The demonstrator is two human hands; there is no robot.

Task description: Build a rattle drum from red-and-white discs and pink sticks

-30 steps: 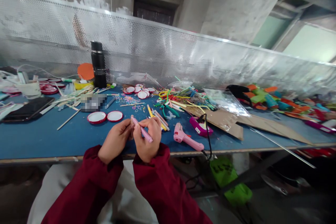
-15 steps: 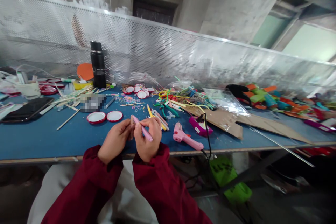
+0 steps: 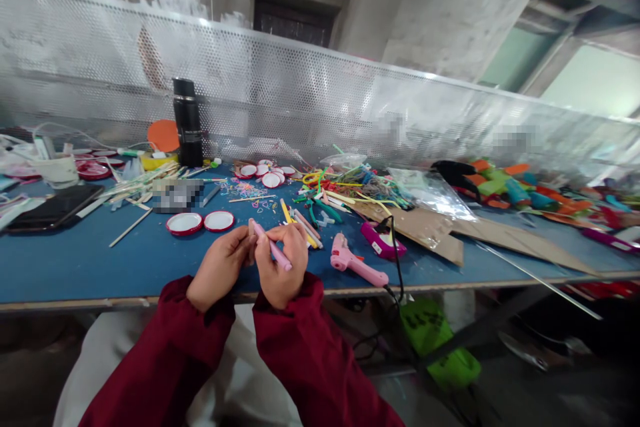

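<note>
My right hand (image 3: 284, 260) grips a slim pink marker (image 3: 275, 250), held slantwise with its lower end pointing towards me. Beside it, my left hand (image 3: 220, 267) is closed, thumb and fingers pinched together close to the marker's far end. A small pale piece seems to be at those fingertips, too small to name. Both hands are just above the front edge of the blue table (image 3: 135, 273). Just beyond them lie yellow and pink markers (image 3: 305, 227). Two white jar lids with red rims (image 3: 219, 221) are to the left, and a pink glue gun (image 3: 357, 263) is to the right.
A black bottle (image 3: 187, 123) stands by the perforated metal screen (image 3: 300, 93). Green-handled pliers (image 3: 325, 210), a purple device (image 3: 383, 240) and cardboard (image 3: 425, 233) lie rightward. The glue gun's black cord hangs over the edge. Wooden sticks (image 3: 135, 190) and a phone (image 3: 55, 207) lie left.
</note>
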